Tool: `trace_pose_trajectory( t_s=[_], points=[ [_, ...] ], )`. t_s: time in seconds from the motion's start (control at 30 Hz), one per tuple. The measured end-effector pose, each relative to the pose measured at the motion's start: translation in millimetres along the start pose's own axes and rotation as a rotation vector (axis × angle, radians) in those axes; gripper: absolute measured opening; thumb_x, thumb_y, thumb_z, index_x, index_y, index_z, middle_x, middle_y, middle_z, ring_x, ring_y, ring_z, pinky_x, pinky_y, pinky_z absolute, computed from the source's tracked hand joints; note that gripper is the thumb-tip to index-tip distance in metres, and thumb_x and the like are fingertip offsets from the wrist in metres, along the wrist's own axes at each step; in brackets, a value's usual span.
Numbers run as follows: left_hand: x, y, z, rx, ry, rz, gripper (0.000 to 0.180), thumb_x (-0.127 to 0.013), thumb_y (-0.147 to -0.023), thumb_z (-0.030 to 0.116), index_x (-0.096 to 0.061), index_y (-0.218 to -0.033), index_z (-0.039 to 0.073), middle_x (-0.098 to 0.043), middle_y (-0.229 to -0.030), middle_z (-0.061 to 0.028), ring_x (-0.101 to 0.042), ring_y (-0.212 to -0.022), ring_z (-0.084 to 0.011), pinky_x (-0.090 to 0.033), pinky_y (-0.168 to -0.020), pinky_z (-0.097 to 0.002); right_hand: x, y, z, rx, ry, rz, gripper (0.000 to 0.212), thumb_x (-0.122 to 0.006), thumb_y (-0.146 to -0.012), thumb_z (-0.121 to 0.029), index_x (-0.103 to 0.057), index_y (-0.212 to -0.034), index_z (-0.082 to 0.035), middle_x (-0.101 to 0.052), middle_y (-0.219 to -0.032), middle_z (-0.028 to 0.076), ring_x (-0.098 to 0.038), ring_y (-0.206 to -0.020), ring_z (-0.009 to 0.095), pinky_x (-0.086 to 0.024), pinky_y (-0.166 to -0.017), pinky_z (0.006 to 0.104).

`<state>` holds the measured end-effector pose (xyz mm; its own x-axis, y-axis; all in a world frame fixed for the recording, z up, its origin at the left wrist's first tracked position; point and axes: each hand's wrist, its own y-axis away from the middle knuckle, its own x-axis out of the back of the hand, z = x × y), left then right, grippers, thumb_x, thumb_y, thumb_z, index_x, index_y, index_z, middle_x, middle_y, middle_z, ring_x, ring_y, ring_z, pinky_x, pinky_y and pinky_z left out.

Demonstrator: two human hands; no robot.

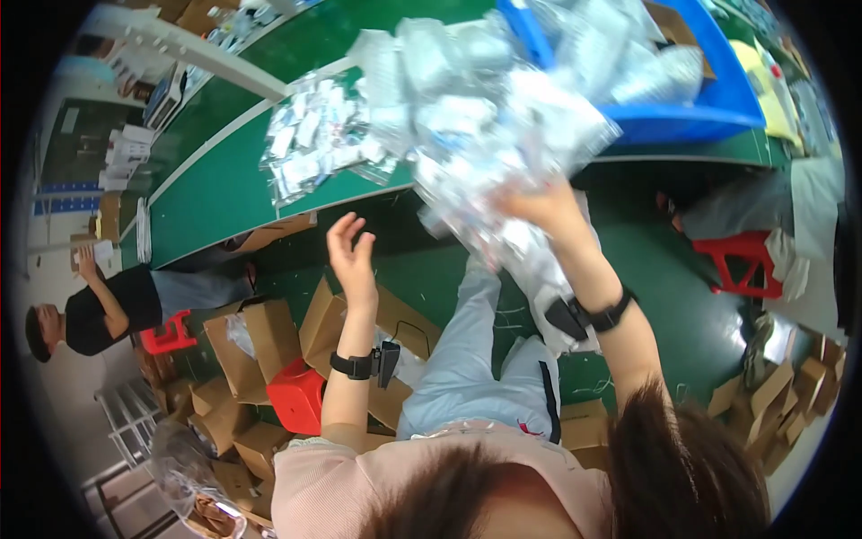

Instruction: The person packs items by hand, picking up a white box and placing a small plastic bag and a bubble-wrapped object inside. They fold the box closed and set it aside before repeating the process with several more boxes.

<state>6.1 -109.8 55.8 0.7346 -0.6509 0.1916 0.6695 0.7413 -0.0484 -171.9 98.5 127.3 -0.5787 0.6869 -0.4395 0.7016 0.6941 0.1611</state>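
Though blurry — packets (462, 121) against right hand (543, 207)

Open cardboard boxes (276, 334) stand near a red stool (171, 340).

Blurred right hand (537, 205) touches heaped clear plastic packets (467, 117), left hand (352, 259) is raised, fingers apart, blue bin (687, 126) sits on green table (211, 211).

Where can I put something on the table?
Bare green tabletop lies between the slim white stack and the small clear plastic packets. From the packets to the big blue plastic bin, it's crowded with clear plastic bags.
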Motion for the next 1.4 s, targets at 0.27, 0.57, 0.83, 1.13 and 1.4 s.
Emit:
trace_pose_trajectory(
  t_s=[0.27,0.57,0.83,1.13,1.4],
  points=[
    [88.2,-77.9,0.0,-0.049,0.14,0.466,0.029,-0.051,-0.082,0.002,-0.045,-0.11,0.002,-0.047,-0.113,-0.0095,-0.049,-0.101,-0.0184,-0.044,-0.08,-0.0279,-188.1,-246.9,47.7,0.355,1.085,-0.085,0.034,-0.061,-0.06,-0.007,-0.058,-0.094,-0.007,-0.061,-0.084,0.018,-0.061,-0.075,0.031,-0.049,-0.063,0.0383],
    [170.1,-49.7,-46.5,0.104,0.032,0.644,0.027,-0.049,-0.082,0.0,-0.047,-0.108,0.002,-0.049,-0.111,-0.0083,-0.05,-0.1,-0.017,-0.044,-0.079,-0.0273,-229.7,-321.0,164.2,0.841,1.588,-0.198,0.027,-0.061,-0.065,-0.012,-0.052,-0.09,-0.017,-0.053,-0.083,0.012,-0.055,-0.077,0.031,-0.046,-0.053,0.0411],
    [196.2,-2.4,-32.6,0.237,-0.033,0.735,0.029,-0.048,-0.08,-0.003,-0.047,-0.108,0.003,-0.048,-0.112,-0.0084,-0.051,-0.098,-0.0164,-0.044,-0.079,-0.0275,-230.7,-317.6,173.2,0.703,1.745,-0.158,0.036,-0.062,-0.065,-0.014,-0.05,-0.098,-0.021,-0.049,-0.097,0.011,-0.049,-0.094,0.031,-0.043,-0.063,0.0492],
    [219.5,-50.7,16.0,-0.007,-0.227,0.595,0.03,-0.05,-0.077,-0.005,-0.048,-0.106,0.003,-0.044,-0.116,-0.0101,-0.048,-0.101,-0.0174,-0.044,-0.079,-0.0272,-242.2,-316.5,175.0,0.54,1.829,-0.162,0.051,-0.067,-0.062,-0.018,-0.047,-0.109,-0.023,-0.045,-0.107,0.012,-0.041,-0.104,0.034,-0.036,-0.074,0.0597],
    [278.5,-190.2,96.1,-0.358,-0.206,0.327,0.028,-0.054,-0.076,-0.004,-0.05,-0.103,0.001,-0.044,-0.116,-0.0119,-0.048,-0.101,-0.0193,-0.045,-0.078,-0.0284,-235.0,-314.0,156.6,0.396,1.849,-0.259,0.093,-0.077,-0.05,-0.028,-0.029,-0.129,-0.029,-0.036,-0.125,0.015,-0.032,-0.117,0.039,-0.029,-0.081,0.0681]
  ],
)
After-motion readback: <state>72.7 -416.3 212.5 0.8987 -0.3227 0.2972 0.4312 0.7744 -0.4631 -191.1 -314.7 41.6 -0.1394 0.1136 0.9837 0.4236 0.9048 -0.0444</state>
